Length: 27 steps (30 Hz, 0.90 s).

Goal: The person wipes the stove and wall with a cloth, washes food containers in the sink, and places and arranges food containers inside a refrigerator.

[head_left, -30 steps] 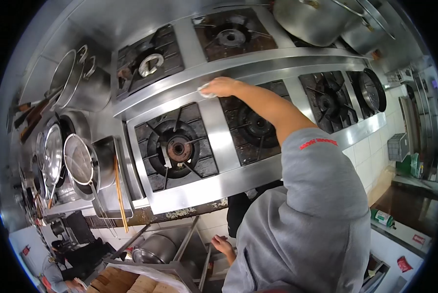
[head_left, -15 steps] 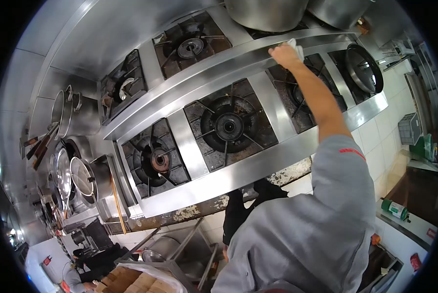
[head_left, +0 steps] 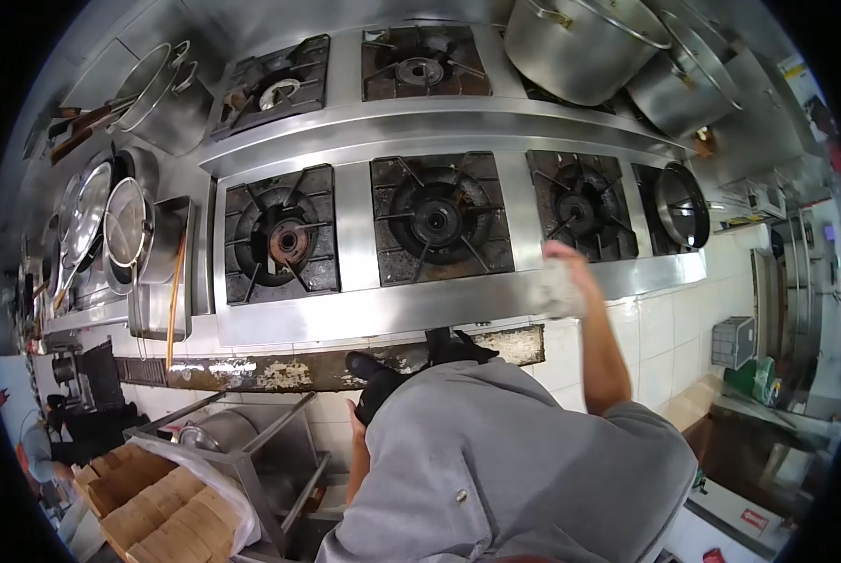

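Note:
My right hand (head_left: 575, 265), smeared by motion, is shut on a pale cloth (head_left: 559, 293) at the front edge of the steel stove (head_left: 374, 317), below the right-hand front burner (head_left: 576, 208). Low beside my dark trousers is my left hand (head_left: 356, 419); only a sliver of it shows, and its fingers are mostly hidden. The middle front burner (head_left: 436, 221) and the left front burner (head_left: 287, 242) both have black, stained grates with nothing on them.
Large stockpots (head_left: 585, 52) stand at the back right, and a black pan (head_left: 683, 208) sits on the far-right burner. Strainers (head_left: 125, 222) and pots crowd the left. A metal rack (head_left: 275, 488) and a box of brown packages (head_left: 158, 507) are at lower left, near another person (head_left: 38, 452).
My right hand has come down with the cloth from the raised back ledge to the stove's front edge. The camera view has turned, and my left hand shows more beside my leg.

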Motion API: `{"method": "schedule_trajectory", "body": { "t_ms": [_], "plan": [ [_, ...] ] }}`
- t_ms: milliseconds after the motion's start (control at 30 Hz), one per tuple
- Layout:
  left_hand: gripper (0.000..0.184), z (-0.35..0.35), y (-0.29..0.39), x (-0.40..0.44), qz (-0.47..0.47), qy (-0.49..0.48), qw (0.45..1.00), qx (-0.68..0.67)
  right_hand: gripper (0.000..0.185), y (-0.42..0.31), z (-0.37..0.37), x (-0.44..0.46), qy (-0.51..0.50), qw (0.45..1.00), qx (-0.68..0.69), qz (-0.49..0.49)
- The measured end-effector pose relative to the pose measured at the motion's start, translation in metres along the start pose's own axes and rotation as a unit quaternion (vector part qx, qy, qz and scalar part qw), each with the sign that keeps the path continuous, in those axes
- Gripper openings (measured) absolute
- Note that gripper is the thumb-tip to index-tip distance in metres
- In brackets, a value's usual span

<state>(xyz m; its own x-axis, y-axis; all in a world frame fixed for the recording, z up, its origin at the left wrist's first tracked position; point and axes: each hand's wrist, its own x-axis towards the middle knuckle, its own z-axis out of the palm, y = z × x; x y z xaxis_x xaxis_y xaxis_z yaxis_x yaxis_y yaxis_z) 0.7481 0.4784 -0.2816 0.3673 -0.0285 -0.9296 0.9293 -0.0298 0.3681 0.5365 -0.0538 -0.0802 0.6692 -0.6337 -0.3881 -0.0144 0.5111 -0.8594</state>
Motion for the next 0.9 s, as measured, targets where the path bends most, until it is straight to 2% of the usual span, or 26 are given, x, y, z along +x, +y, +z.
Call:
{"method": "schedule_trajectory", "body": {
  "t_ms": [33,67,100,133,167,200,233,267,300,333,367,400,467,500,533,600,667,700,733,867,900],
  "plan": [
    [0.080,0.002,0.011,0.007,-0.004,-0.010,1.000,-0.014,0.017,0.001,0.044,0.007,-0.042,0.993,-0.073,0.077],
    [0.081,0.005,0.025,0.011,-0.002,-0.018,1.000,-0.018,0.013,0.026,0.084,0.022,-0.089,0.988,-0.120,0.034],
    [0.083,0.008,0.042,0.014,0.023,-0.008,1.000,0.007,0.011,0.052,0.113,0.045,-0.193,0.963,-0.186,-0.033],
    [0.074,0.012,0.064,0.011,0.110,0.033,0.985,0.131,0.010,0.042,0.170,0.038,-0.197,0.949,-0.239,0.058],
    [0.065,0.015,0.086,0.002,0.242,0.016,0.938,0.247,0.012,0.080,0.198,0.061,-0.273,0.933,-0.234,0.026],
    [0.055,0.021,0.107,-0.016,0.311,-0.038,0.920,0.236,0.013,0.091,0.246,0.058,-0.287,0.939,-0.124,0.141],
    [0.052,0.035,0.142,-0.067,0.199,-0.106,0.963,0.146,0.019,0.097,0.291,0.051,-0.296,0.931,-0.132,0.165],
    [0.054,0.031,0.153,-0.081,0.182,-0.216,0.959,0.008,0.025,0.103,0.341,0.040,-0.314,0.918,-0.143,0.196],
    [0.059,0.024,0.171,-0.099,0.179,-0.379,0.905,-0.070,0.028,0.106,0.388,0.025,-0.414,0.875,-0.182,0.171],
    [0.062,0.024,0.187,-0.138,0.215,-0.365,0.895,-0.140,0.033,0.106,0.428,0.011,-0.506,0.825,-0.210,0.139],
    [0.060,0.012,0.187,-0.118,0.239,-0.398,0.854,-0.236,0.036,0.108,0.461,0.007,-0.586,0.750,-0.290,0.100],
    [0.050,-0.007,0.203,-0.139,0.240,-0.403,0.844,-0.261,0.036,0.122,0.485,0.010,-0.620,0.717,-0.299,0.110],
    [0.035,-0.061,0.209,-0.120,0.294,-0.295,0.881,-0.225,0.034,0.150,0.524,0.022,-0.559,0.714,-0.412,-0.089],
    [0.024,-0.083,0.211,-0.138,0.290,-0.223,0.892,-0.264,0.034,0.159,0.541,0.029,-0.554,0.730,-0.399,-0.033],
    [0.024,-0.104,0.197,-0.145,0.310,-0.175,0.880,-0.314,0.034,0.164,0.554,0.031,-0.557,0.732,-0.390,0.033],
    [0.022,-0.158,0.160,-0.145,0.287,0.022,0.928,-0.235,0.034,0.177,0.581,0.023,-0.557,0.728,-0.390,0.084],
    [0.022,-0.196,0.105,-0.162,0.297,0.143,0.916,-0.231,0.035,0.203,0.591,0.024,-0.572,0.701,-0.411,0.112],
    [0.022,-0.208,0.081,-0.182,0.260,0.206,0.913,-0.236,0.036,0.219,0.597,0.026,-0.582,0.688,-0.407,0.149],
    [0.021,-0.213,0.055,-0.198,0.275,0.323,0.887,-0.180,0.036,0.232,0.599,0.031,-0.577,0.686,-0.405,0.181],
    [0.023,-0.197,-0.025,-0.266,0.207,0.425,0.839,-0.269,0.038,0.269,0.610,0.069,-0.559,0.685,-0.397,0.246],
    [0.024,-0.189,-0.043,-0.285,0.174,0.447,0.835,-0.269,0.039,0.277,0.615,0.080,-0.532,0.711,-0.372,0.272]
  ]
}}
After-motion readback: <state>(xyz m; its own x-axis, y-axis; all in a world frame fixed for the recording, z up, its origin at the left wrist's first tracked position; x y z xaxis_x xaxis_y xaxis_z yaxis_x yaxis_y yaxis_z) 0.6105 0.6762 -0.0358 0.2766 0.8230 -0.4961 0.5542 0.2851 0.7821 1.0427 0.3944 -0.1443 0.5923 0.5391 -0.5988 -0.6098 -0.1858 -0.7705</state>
